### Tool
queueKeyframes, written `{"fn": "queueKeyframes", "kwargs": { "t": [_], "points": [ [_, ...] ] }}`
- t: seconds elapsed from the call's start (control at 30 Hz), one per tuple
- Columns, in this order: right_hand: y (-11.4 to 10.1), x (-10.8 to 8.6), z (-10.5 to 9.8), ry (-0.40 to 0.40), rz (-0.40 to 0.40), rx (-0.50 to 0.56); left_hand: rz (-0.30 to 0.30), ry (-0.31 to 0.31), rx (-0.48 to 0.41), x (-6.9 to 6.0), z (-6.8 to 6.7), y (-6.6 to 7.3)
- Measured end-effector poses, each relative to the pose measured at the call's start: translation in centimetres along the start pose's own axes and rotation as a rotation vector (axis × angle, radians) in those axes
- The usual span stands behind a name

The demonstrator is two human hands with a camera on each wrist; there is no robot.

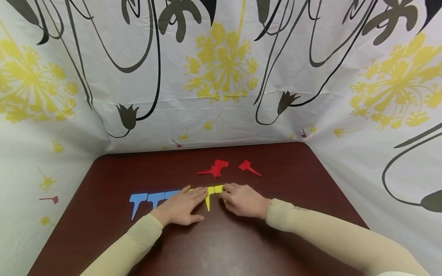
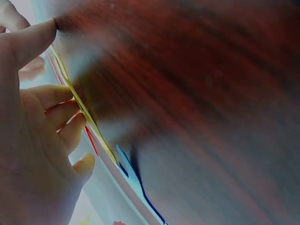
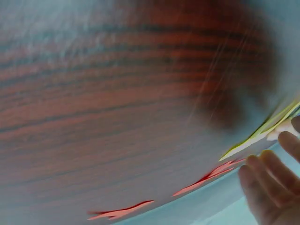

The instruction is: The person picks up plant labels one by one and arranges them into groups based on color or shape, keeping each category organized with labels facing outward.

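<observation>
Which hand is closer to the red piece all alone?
The right hand: it is in front of the lone red piece. The left hand is farther away, off left.

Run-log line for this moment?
left hand: touching yellow tags; right hand: at row's right end; blue tags: row's left end; red tags: beyond row

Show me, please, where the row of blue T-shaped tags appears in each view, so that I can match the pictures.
Head view: the blue T-shaped tags are left of centre, partly hidden by the left hand.
Left wrist view: at the bottom, near centre, seen nearly edge-on.
Right wrist view: not in it.
Shared landmark: the yellow T-shaped tags, near the fingers in all three.
</observation>
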State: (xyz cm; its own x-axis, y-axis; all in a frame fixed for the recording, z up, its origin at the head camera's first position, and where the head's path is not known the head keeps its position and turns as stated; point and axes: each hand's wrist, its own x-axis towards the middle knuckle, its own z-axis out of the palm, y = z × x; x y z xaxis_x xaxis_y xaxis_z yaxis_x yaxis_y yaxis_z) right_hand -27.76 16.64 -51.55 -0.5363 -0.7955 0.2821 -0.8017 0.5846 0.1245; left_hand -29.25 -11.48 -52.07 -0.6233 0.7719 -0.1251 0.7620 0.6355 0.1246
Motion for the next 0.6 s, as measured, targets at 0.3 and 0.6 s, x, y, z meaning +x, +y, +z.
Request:
{"fn": "queueKeyframes", "kwargs": {
  "t": [0.3, 0.6],
  "points": [
    [1.2, -0.3, 0.7, -0.185, 0.146, 0.091, 0.018, 0.016, 0.006, -0.1, 0.1, 0.0],
    [1.4, -0.5, 1.2, -0.176, 0.138, 0.092, 0.041, 0.045, 0.061, -0.1, 0.4, -0.2]
  ]
}}
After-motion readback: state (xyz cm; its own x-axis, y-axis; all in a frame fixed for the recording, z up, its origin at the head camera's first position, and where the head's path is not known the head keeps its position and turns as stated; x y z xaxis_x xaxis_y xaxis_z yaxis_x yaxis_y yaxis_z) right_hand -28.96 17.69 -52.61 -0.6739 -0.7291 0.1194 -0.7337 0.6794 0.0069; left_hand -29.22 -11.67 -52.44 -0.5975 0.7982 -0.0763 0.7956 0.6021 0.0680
